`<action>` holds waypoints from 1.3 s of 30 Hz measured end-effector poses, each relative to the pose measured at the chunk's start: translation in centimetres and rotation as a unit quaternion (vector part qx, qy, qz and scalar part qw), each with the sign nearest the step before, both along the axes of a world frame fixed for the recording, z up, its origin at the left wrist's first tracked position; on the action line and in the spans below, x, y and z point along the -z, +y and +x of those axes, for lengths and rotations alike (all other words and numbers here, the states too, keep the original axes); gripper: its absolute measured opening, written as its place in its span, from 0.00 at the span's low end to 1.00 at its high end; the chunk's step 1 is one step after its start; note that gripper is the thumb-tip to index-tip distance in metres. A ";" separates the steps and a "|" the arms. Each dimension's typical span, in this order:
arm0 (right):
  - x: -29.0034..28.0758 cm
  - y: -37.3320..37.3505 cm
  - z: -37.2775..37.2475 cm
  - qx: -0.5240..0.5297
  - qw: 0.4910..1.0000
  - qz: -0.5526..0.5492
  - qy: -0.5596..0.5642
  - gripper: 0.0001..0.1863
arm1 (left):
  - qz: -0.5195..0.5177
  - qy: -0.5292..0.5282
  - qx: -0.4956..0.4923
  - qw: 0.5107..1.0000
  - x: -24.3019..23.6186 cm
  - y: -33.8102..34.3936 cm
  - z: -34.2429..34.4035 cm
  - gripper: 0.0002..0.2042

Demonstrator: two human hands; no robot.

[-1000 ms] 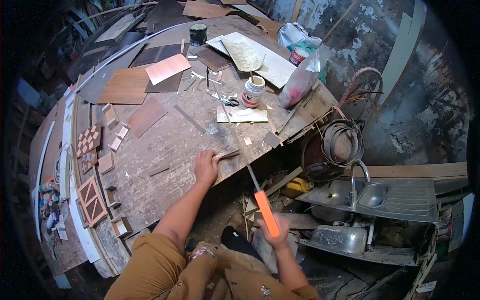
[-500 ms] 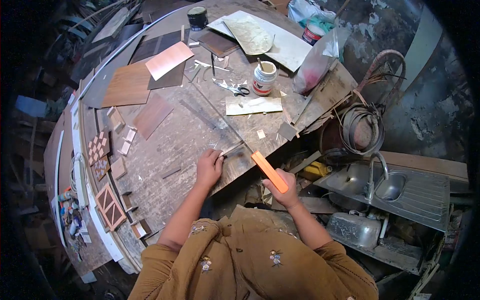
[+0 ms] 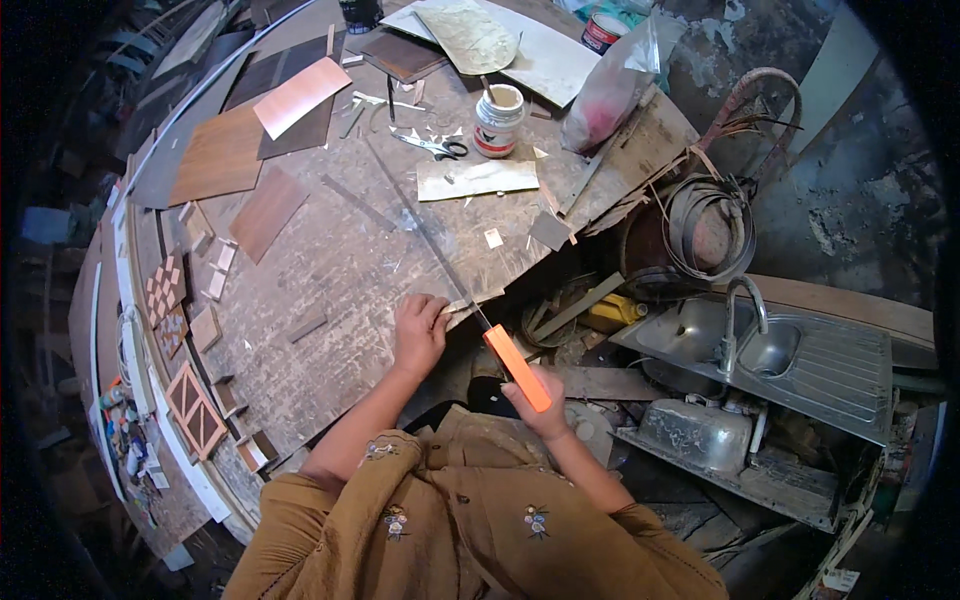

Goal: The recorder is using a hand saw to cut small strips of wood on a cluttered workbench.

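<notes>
My left hand (image 3: 420, 335) has its fingers closed on a thin wooden strip (image 3: 460, 305) lying at the front edge of the worktable (image 3: 310, 260). My right hand (image 3: 535, 400) grips the orange handle of a long, thin-bladed saw (image 3: 510, 358), whose blade crosses the strip and points toward the back of the table. Beyond the blade are a pale rectangular board (image 3: 477, 180), black-handled scissors (image 3: 430, 142) and an open jar (image 3: 497, 122) with a stick in it.
Small wooden pieces (image 3: 186, 410) line the table's left side; sheets (image 3: 215, 150) lie at the back. A plastic bag (image 3: 600, 110) sits at the right corner. Below the right edge are coiled strips (image 3: 730, 240), a yellow container (image 3: 612, 312) and steel sinks (image 3: 775, 350).
My right hand and the saw first moved up toward the strip, then slightly back down toward me. My left hand stays on the strip. The whole view has shifted as my head moved.
</notes>
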State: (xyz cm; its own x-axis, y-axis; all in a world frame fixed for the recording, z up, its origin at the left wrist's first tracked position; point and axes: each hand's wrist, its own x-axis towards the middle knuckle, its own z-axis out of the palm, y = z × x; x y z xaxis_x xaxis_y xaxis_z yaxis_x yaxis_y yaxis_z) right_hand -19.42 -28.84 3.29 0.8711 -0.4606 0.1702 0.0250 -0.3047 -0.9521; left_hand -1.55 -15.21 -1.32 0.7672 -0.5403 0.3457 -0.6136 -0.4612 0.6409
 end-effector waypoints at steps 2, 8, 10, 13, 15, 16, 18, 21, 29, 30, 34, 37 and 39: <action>0.9 1.2 -0.6 0.012 1.000 0.004 -0.004 0.16 | 0.007 0.003 -0.001 1.000 -0.3 0.0 -0.4 0.08; 1.8 4.0 -2.0 0.049 0.999 -0.014 -0.006 0.16 | -0.003 -0.017 -0.004 1.000 0.2 0.1 -0.7 0.07; 2.0 4.8 -2.1 0.057 0.998 -0.006 -0.011 0.16 | -0.001 -0.039 -0.007 0.999 0.4 0.1 -0.7 0.06; 2.1 5.6 -2.0 0.085 0.996 -0.028 -0.021 0.16 | 0.006 -0.045 -0.013 0.999 0.8 0.0 -0.7 0.06; 2.3 6.1 -2.0 0.092 0.996 -0.004 -0.012 0.16 | 0.004 -0.046 -0.015 0.999 1.1 0.1 -0.8 0.06; 2.2 6.2 -2.0 0.092 0.996 -0.003 -0.016 0.16 | 0.006 -0.050 -0.016 0.999 1.0 0.0 -0.8 0.05; 2.3 6.4 -2.1 0.096 0.995 0.009 -0.026 0.17 | 0.003 -0.052 -0.020 0.998 0.8 -0.1 -0.9 0.05; 2.5 6.7 -2.4 0.098 0.995 -0.020 -0.016 0.17 | 0.000 -0.048 -0.028 0.998 0.9 -0.3 -1.0 0.06; 2.1 7.3 -1.3 0.095 0.995 -0.018 -0.002 0.15 | -0.010 -0.046 -0.024 0.999 1.0 -0.1 -0.6 0.06; 2.2 7.3 -1.2 0.093 0.995 -0.019 -0.003 0.15 | -0.011 -0.043 -0.033 0.998 1.1 -0.3 -0.5 0.06; 2.1 6.9 -1.9 0.090 0.995 -0.030 -0.011 0.14 | 0.039 -0.032 -0.063 0.997 0.8 -0.8 -0.5 0.04; 2.1 8.0 -5.3 0.088 0.996 -0.023 -0.006 0.14 | 0.030 -0.031 -0.081 0.996 0.9 -0.8 -0.7 0.04; 3.0 7.5 -6.5 0.084 0.995 -0.048 -0.010 0.14 | 0.026 -0.029 -0.071 0.997 1.0 -1.0 -0.5 0.03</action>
